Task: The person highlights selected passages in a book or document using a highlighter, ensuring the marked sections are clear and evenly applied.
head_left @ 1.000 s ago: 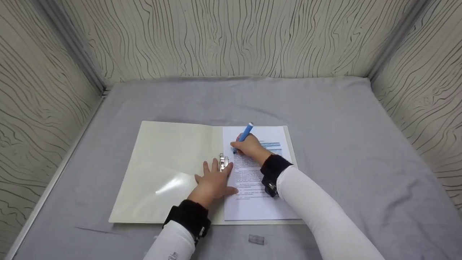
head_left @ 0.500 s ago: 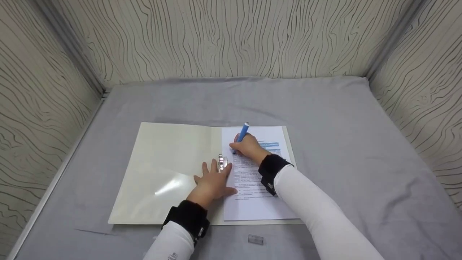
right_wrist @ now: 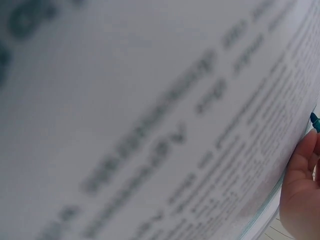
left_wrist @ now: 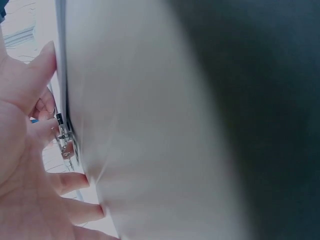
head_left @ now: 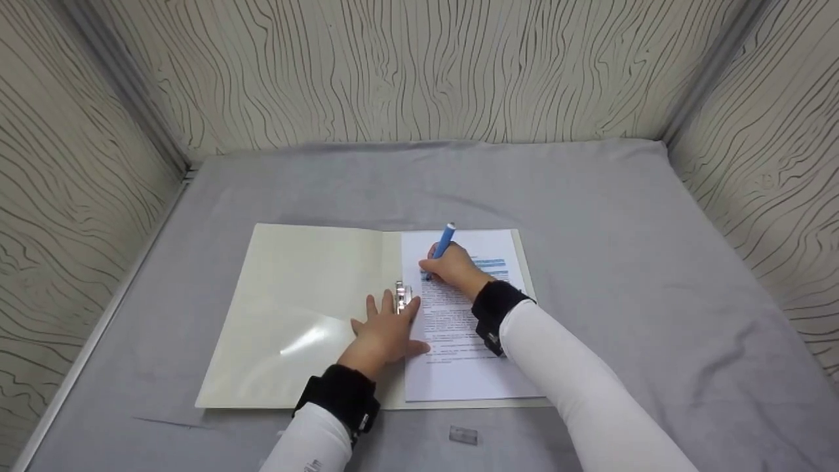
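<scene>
An open cream folder lay on the grey cloth. The left hand pressed flat, fingers spread, beside its metal clip. On the printed page the right hand gripped a blue highlighter, tip on the text.

You're in a staged recording booth: wood-grain patterned walls box in a grey cloth-covered table on three sides.
</scene>
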A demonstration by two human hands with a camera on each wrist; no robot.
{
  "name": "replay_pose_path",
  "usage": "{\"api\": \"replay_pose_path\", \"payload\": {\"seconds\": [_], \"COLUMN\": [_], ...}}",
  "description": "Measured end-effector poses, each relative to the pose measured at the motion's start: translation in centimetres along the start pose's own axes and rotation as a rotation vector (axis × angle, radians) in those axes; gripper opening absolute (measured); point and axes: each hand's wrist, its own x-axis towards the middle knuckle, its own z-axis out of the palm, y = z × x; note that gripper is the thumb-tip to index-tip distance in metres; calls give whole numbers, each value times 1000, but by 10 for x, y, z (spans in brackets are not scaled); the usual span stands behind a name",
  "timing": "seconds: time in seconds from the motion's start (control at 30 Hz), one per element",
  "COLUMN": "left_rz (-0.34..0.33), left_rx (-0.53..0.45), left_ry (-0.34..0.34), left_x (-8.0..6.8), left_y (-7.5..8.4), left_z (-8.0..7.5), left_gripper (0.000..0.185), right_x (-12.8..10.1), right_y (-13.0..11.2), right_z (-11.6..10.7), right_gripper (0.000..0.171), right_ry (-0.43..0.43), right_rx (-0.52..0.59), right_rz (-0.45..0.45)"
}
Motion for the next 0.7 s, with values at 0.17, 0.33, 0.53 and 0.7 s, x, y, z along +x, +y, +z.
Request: {"api": "replay_pose_path", "payload": {"seconds": [0.17, 0.33, 0.53, 0.7], "left_rz": [-4, -3, -1, -5], "left_rx": [-3, 2, -1, -4], "left_ry": [2, 2, 6, 3], "left_x": [0, 0, -1, 0], "left_y": [0, 0, 1, 0], "left_z": [0, 0, -1, 0], "left_gripper": [82, 82, 82, 82], "right_x": [-2, -3, -4, -5], "right_y": [1, 1, 3, 3], "right_z": [-2, -4, -6, -8], "right_gripper": [20, 20, 20, 20], "right_ry": [-2, -2, -9, -5], "right_rx": [30, 54, 50, 63], "right_rz": [7, 1, 3, 18]}}
